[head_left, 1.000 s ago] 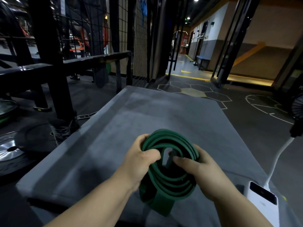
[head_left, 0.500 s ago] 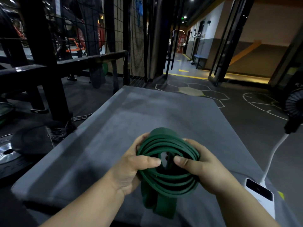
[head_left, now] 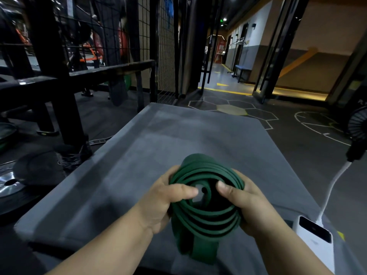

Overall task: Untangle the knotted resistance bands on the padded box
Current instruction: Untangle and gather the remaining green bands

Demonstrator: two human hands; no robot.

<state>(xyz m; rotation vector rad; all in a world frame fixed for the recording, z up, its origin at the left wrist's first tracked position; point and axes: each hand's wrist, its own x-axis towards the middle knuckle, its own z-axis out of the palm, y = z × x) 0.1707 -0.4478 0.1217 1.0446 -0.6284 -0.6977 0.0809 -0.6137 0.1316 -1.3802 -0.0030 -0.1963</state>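
A dark green resistance band (head_left: 206,217), wound into a thick coil of several loops, is held just above the near part of the grey padded box (head_left: 158,139). My left hand (head_left: 164,201) grips the coil's left side, thumb lying across the top loops. On the coil's right side my right hand (head_left: 248,205) grips it, with the thumb pressing toward the coil's centre hole. A flat tail of the band hangs below the coil toward me.
A white power bank (head_left: 315,235) with a white cable (head_left: 335,181) lies at the box's near right corner. Black rack posts (head_left: 59,76) and weight plates (head_left: 12,183) stand on the floor to the left. A fan (head_left: 357,124) is at the far right.
The coil has turned slightly between my hands and both thumbs have shifted closer to its centre hole. The view has tilted a little; the band stays gripped.
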